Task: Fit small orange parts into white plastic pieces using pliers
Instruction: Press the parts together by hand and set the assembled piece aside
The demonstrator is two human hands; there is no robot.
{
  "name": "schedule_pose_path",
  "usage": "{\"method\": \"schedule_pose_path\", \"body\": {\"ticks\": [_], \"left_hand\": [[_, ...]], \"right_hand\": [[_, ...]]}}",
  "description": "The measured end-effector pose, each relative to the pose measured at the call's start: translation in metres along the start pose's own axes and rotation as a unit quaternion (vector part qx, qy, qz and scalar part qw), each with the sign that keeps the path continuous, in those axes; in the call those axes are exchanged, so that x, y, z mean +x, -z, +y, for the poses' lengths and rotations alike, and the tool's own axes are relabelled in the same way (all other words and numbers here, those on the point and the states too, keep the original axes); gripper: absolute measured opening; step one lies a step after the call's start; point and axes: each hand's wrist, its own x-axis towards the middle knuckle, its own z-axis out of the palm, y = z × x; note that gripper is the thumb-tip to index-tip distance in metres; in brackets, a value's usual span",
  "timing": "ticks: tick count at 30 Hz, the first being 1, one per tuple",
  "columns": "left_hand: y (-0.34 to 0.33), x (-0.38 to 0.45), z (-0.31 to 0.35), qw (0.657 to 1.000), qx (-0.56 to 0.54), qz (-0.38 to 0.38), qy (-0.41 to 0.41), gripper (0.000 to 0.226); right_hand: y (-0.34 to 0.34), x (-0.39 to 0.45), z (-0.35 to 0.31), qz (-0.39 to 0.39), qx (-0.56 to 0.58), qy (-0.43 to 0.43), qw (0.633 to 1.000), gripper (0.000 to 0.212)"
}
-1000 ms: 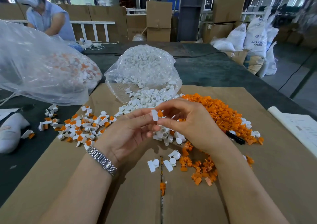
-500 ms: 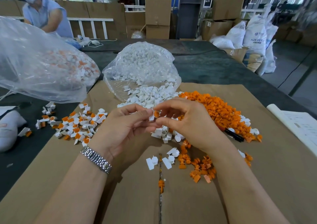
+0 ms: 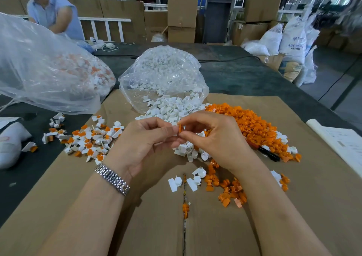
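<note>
Both grips pinch one orange part [image 3: 179, 128]: left hand [image 3: 145, 140], right hand [image 3: 217, 138]. White pieces [image 3: 172, 108] right behind, orange heap [image 3: 248, 122] off right, pliers [image 3: 269, 154] half-buried there.

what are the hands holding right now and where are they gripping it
The right hand pinches a small orange part by its right side, between thumb and forefinger. The left hand meets it there; a white piece it may hold is mostly hidden.

Dark table [image 3: 244, 75] carried a brown cardboard sheet [image 3: 293, 206]. White pieces [image 3: 172, 108], orange parts [image 3: 252, 122] lay heaped mid-frame; assembled pieces [image 3: 88, 138] at left.
</note>
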Motion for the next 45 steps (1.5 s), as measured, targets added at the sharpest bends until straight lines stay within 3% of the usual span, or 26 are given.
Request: {"method": "schedule_pose_path", "body": {"ticks": [3, 5, 7, 9, 11, 13, 15, 22, 26, 29, 32, 35, 38, 42, 45], "left_hand": [[0.001, 0.001, -0.001, 1.0, 0.003, 0.011, 0.003, 0.021], [0.001, 0.002, -0.001, 1.0, -0.003, 0.013, 0.009, 0.015], [0.002, 0.003, -0.001, 1.0, -0.015, 0.015, 0.015, 0.01], [0.003, 0.004, -0.001, 0.999, -0.03, 0.018, 0.019, 0.011], [0.004, 0.004, 0.0, 0.999, -0.042, 0.022, 0.02, 0.019], [0.005, 0.005, 0.001, 0.998, -0.047, 0.022, 0.019, 0.023], [0.006, 0.004, 0.002, 0.998, -0.054, 0.018, 0.021, 0.021], [0.007, 0.004, 0.003, 0.998, -0.04, 0.034, 0.02, 0.024], [0.007, 0.006, 0.002, 0.997, -0.053, 0.046, 0.027, 0.022], [0.006, 0.008, 0.001, 0.997, -0.06, 0.04, 0.032, 0.012], [0.006, 0.009, 0.0, 0.997, -0.063, 0.034, 0.025, 0.009], [0.007, 0.01, 0.001, 0.997, -0.071, 0.036, 0.011, 0.008], [0.007, 0.01, 0.002, 0.996, -0.077, 0.038, 0.0, 0.007], [0.005, 0.009, 0.002, 0.996, -0.057, 0.07, -0.005, 0.024], [0.006, 0.01, 0.0, 0.996, -0.039, 0.074, -0.007, 0.007]], "right_hand": [[-0.001, -0.001, -0.002, -0.016, -0.001, -0.013, 1.0, 0.022], [0.004, 0.0, -0.001, -0.032, 0.003, -0.058, 0.998, 0.025], [0.014, 0.002, 0.005, -0.014, -0.061, -0.117, 0.991, 0.023], [0.029, 0.0, 0.015, 0.016, -0.209, -0.206, 0.956, 0.025], [0.042, -0.005, 0.025, -0.016, -0.309, -0.334, 0.89, 0.039], [0.048, -0.009, 0.03, -0.077, -0.33, -0.416, 0.844, 0.046], [0.049, -0.01, 0.027, -0.118, -0.333, -0.433, 0.83, 0.045], [0.045, -0.01, 0.022, -0.11, -0.338, -0.404, 0.843, 0.037], [0.043, -0.007, 0.019, -0.064, -0.286, -0.382, 0.877, 0.034], [0.049, -0.003, 0.008, -0.014, -0.185, -0.356, 0.916, 0.03], [0.054, 0.003, -0.013, -0.083, -0.029, -0.351, 0.932, 0.021], [0.043, 0.007, -0.031, -0.191, 0.137, -0.38, 0.895, 0.023], [0.023, 0.006, -0.041, -0.222, 0.111, -0.367, 0.897, 0.025], [0.013, 0.002, -0.048, -0.227, 0.099, -0.362, 0.899, 0.028], [0.012, 0.001, -0.05, -0.234, 0.081, -0.354, 0.902, 0.028]]}}
